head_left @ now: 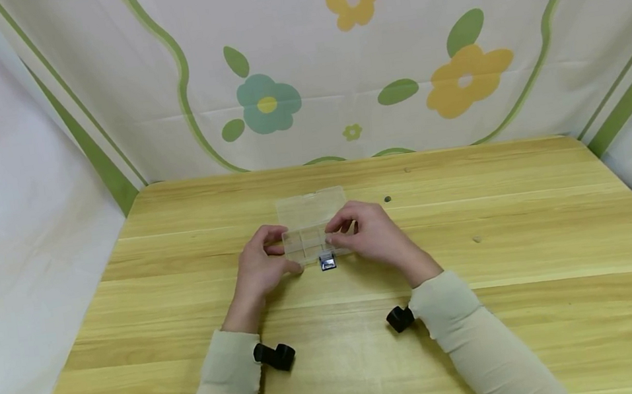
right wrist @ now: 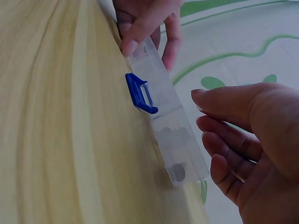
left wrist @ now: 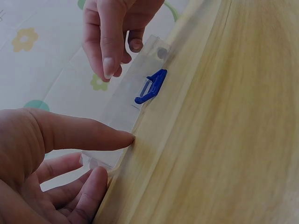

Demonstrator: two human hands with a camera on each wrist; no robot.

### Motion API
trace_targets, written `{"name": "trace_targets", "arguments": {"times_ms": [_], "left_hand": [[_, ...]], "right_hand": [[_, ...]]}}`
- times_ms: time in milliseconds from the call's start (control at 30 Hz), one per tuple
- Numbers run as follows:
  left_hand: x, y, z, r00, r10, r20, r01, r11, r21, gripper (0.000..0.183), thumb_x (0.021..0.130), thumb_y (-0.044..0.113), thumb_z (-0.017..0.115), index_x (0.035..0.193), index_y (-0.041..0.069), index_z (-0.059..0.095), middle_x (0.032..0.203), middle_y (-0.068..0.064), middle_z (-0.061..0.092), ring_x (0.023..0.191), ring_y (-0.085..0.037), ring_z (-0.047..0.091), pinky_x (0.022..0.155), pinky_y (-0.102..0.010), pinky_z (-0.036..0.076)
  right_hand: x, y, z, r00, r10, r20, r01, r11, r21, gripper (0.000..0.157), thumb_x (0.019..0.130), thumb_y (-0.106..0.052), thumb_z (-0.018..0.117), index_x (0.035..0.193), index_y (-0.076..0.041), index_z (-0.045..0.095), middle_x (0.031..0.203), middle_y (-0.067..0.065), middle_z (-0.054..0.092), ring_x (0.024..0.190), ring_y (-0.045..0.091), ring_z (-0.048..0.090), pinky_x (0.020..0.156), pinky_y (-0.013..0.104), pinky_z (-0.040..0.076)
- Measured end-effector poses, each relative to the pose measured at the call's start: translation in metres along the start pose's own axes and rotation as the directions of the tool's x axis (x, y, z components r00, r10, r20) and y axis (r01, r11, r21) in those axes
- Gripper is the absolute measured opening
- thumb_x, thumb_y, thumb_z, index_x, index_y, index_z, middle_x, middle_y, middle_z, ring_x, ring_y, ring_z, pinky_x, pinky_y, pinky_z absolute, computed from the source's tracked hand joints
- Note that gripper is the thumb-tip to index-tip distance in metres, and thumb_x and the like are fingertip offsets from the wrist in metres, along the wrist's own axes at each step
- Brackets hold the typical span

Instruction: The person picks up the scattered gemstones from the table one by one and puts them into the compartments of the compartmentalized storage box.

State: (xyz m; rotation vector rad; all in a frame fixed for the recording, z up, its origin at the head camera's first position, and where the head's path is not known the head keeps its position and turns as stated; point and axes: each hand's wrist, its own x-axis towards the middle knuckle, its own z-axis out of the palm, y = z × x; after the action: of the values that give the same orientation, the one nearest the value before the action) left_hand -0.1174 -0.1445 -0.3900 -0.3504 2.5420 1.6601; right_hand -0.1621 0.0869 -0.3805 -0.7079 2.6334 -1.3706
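Note:
A clear plastic compartment box [head_left: 313, 244] with a blue latch [right wrist: 140, 94] sits on the table, its transparent lid [head_left: 308, 208] raised behind it. At its left end, my left hand [head_left: 261, 261] grips the box, thumb at the front edge. Over the right part hovers my right hand [head_left: 371, 233], thumb and index tips close together; whether they pinch anything small is hidden. A dark grey round piece [right wrist: 179, 171] shows through the box's right end, and fainter round shapes lie near it.
On the wooden table [head_left: 326, 368], a small dark round piece [head_left: 387, 199] lies behind the right hand. Pale, clear-looking round bits, one [head_left: 477, 240] to the right and another [head_left: 407, 170] near the back edge, also lie there. Flower-patterned cloth [head_left: 337, 87] hangs behind.

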Motion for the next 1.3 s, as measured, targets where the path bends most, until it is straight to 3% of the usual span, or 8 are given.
{"name": "trace_targets", "arguments": {"times_ms": [267, 467, 1300], "left_hand": [[0.001, 0.0, 0.0, 1.0, 0.008, 0.008, -0.008, 1.0, -0.007, 0.074, 0.072, -0.009, 0.087, 0.138, 0.014, 0.066, 0.142, -0.008, 0.067, 0.119, -0.03, 0.064, 0.101, -0.046, 0.053], [0.001, -0.001, -0.001, 1.0, 0.003, 0.013, -0.003, 1.0, -0.017, 0.073, 0.072, -0.01, 0.086, 0.139, 0.015, 0.066, 0.143, -0.008, 0.066, 0.119, -0.03, 0.064, 0.1, -0.045, 0.053], [0.002, -0.002, 0.0, 1.0, 0.004, 0.012, -0.004, 1.0, -0.004, 0.073, 0.073, -0.008, 0.087, 0.139, 0.015, 0.066, 0.143, -0.007, 0.067, 0.119, -0.03, 0.065, 0.1, -0.046, 0.053]], "right_hand": [[0.003, -0.004, 0.009, 1.0, -0.004, 0.012, 0.004, 1.0, 0.008, 0.01, 0.093, -0.015, 0.083, 0.104, -0.014, 0.083, 0.101, 0.004, 0.074, 0.087, 0.017, 0.064, 0.074, 0.031, 0.053], [0.004, -0.004, 0.013, 1.0, -0.006, 0.024, 0.007, 1.0, -0.021, 0.011, 0.094, -0.017, 0.083, 0.104, -0.014, 0.083, 0.101, 0.001, 0.074, 0.093, 0.017, 0.065, 0.078, 0.033, 0.053], [0.005, -0.002, 0.016, 0.999, 0.0, 0.044, 0.003, 0.998, -0.058, 0.01, 0.095, -0.022, 0.083, 0.104, -0.018, 0.085, 0.099, -0.003, 0.071, 0.086, 0.015, 0.065, 0.075, 0.032, 0.054]]}}
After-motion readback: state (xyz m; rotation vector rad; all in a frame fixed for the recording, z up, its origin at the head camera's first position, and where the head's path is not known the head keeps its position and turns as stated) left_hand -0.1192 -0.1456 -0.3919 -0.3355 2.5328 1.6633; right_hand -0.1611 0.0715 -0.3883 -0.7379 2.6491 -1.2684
